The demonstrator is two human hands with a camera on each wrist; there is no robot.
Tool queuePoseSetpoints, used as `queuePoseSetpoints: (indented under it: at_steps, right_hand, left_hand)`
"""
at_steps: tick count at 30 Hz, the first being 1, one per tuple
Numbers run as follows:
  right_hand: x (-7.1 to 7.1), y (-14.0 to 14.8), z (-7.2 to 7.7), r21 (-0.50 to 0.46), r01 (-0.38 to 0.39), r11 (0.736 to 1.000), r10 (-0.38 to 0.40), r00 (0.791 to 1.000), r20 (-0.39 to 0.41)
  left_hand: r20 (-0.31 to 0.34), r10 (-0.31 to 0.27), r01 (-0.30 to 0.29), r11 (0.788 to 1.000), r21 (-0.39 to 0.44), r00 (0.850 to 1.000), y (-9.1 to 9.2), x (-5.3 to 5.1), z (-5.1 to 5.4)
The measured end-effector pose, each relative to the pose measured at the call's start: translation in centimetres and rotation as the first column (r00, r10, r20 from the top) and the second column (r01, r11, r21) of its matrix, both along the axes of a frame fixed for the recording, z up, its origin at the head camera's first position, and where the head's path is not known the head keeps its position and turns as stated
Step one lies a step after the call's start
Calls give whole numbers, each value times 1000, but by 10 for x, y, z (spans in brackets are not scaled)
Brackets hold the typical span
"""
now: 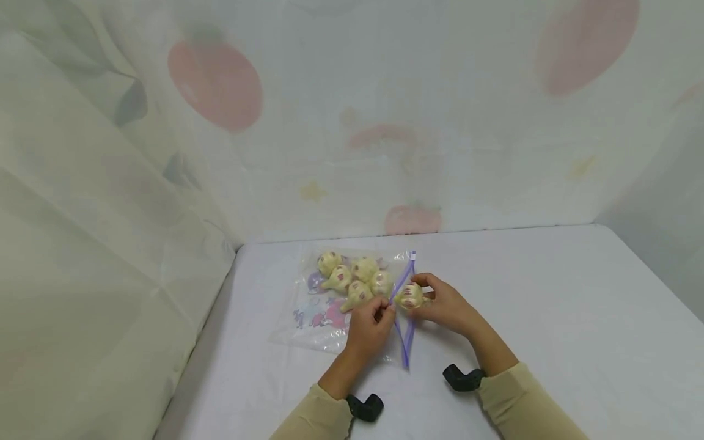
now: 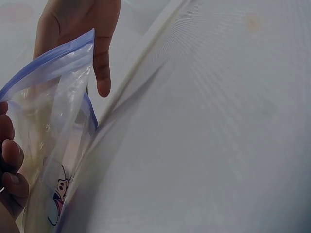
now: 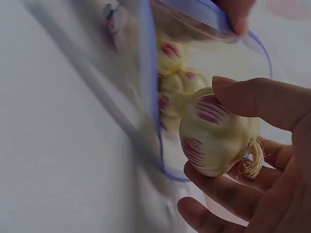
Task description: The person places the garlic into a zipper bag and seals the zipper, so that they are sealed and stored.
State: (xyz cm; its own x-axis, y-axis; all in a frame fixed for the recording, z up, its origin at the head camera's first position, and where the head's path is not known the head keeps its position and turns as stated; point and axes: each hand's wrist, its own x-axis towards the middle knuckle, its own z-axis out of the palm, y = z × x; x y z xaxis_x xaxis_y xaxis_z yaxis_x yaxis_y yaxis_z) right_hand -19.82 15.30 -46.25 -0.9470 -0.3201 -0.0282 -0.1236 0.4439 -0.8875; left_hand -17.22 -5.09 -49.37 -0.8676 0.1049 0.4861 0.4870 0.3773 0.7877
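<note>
Curtain (image 1: 467, 122) backs white table (image 1: 522, 287); right hand (image 1: 447, 308) holds garlic (image 1: 410, 296); left hand (image 1: 368, 327), cropped in its wrist view, pinches bag (image 1: 334, 314).

The place looks like a small screened-off booth for recording: a smooth white-topped table (image 1: 550, 336) stands enclosed by a pale hanging backdrop (image 1: 473, 165) printed with pink rounded shapes (image 1: 217, 85) and a yellow star (image 1: 313, 191), plus a creased cream side sheet (image 1: 99, 275). Black angular wrist-worn devices (image 1: 368, 407) suit filming. The wider room cannot be told.
</note>
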Motion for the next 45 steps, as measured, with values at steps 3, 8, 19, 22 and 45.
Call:
queuePoseSetpoints:
  at_steps: [3, 8, 19, 22, 45]
  right_hand:
    - [0, -8, -6, 78, 8, 997, -3, 999, -54]
    - [0, -20, -16, 151, 32, 988, -10, 989, -145]
    - [1, -34, -14, 104, 108, 989, -95, 989, -117]
    - [2, -34, -13, 66, 132, 989, -126, 989, -79]
    - [-2, -48, -20, -101, 145, 984, -150, 988, -42]
  left_hand:
    - [-2, -9, 9, 1000, 5, 1000, 0, -1, 0]
    - [-25, -12, 12, 1000, -1, 1000, 0, -2, -1]
    - [-39, 14, -14, 1000, -1, 999, 1, -1, -1]
    - [-37, 9, -9, 1000, -1, 999, 2, 0, 0]
    - [-46, -4, 3, 1000, -2, 999, 3, 0, 1]
